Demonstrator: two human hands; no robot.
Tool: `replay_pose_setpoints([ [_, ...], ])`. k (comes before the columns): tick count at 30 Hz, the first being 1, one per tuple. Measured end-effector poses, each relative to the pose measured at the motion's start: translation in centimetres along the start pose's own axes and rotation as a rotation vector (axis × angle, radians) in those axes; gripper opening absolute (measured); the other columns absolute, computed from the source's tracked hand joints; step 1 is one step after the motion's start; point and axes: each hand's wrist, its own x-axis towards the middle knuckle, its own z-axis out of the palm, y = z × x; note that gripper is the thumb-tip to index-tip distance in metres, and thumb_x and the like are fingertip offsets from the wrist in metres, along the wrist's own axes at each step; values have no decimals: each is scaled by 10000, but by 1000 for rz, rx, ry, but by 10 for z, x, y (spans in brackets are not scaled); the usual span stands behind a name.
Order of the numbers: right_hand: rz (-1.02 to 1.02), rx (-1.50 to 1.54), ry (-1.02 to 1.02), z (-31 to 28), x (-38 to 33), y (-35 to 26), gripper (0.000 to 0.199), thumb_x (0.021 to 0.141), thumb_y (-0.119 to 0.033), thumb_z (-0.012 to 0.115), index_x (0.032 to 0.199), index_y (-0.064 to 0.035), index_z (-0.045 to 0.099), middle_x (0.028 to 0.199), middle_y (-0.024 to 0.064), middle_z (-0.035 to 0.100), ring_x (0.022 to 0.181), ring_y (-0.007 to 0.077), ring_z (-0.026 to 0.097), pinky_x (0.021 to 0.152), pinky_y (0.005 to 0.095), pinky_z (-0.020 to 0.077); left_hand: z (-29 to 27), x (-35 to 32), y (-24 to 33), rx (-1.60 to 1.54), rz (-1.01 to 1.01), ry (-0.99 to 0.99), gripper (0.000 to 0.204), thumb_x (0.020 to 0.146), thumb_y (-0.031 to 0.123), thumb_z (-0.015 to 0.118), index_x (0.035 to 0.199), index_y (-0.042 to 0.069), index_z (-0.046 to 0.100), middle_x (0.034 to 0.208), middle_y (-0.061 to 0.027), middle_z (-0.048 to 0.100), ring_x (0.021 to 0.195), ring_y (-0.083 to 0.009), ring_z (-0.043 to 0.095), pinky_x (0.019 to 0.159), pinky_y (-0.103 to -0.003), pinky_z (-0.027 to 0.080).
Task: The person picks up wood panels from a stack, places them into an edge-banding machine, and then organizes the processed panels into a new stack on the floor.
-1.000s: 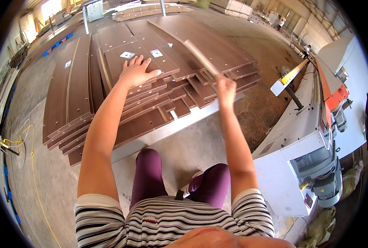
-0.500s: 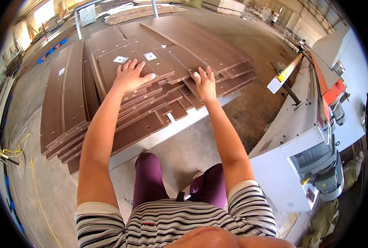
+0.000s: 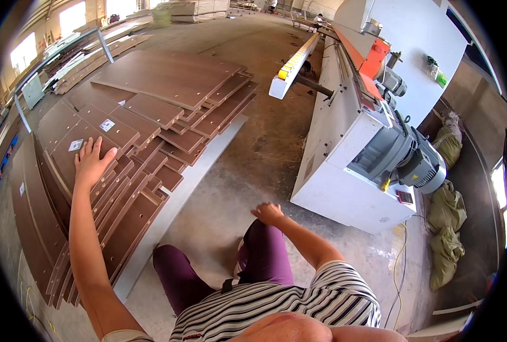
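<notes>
My left hand [image 3: 92, 162] lies with its fingers spread on the near end of a brown board [image 3: 65, 149], beside a white label [image 3: 75, 145]. The board belongs to a large, uneven stack of brown panels with small holes along their ends. A second white label [image 3: 107, 125] is stuck on a neighbouring panel. Away from the stack, my right hand [image 3: 269, 213] hangs just above my right knee [image 3: 265, 242]. Its fingers look loosely curled in, and nothing shows in them.
A pale base [image 3: 176, 211] juts out under the stack's near side. To the right stands a long white machine [image 3: 327, 188] with grey motors [image 3: 424, 165] and a white arm with yellow rollers [image 3: 290, 71]. Green sacks [image 3: 447, 233] lean at far right. A distant person [image 3: 318, 19] stands beyond the machine.
My right hand has left the panels and moved back to above my knee. My left hand stays on the same board. The view has turned right, showing more of the machine.
</notes>
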Motion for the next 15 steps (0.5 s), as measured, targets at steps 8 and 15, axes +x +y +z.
replay_pose_setpoints([
  [8, 96, 365, 1, 35, -7, 8, 432, 902, -475, 444, 1057, -152, 684, 1099, 148, 665, 1036, 357, 615, 917, 444, 477, 3, 0, -8, 14, -16, 5, 821, 871, 674, 443, 1493, 157, 301, 1575, -114, 196, 1463, -259, 137, 1167, -493, 80],
  [15, 173, 354, -10, 22, -12, -4, 439, 891, -468, 444, 1088, -154, 679, 1091, 170, 665, 1047, 364, 614, 931, 461, 473, 7, 2, -10, 8, -3, 30, 835, 862, 693, 440, 1491, 160, 306, 1570, -119, 208, 1458, -271, 155, 1162, -494, 92],
])
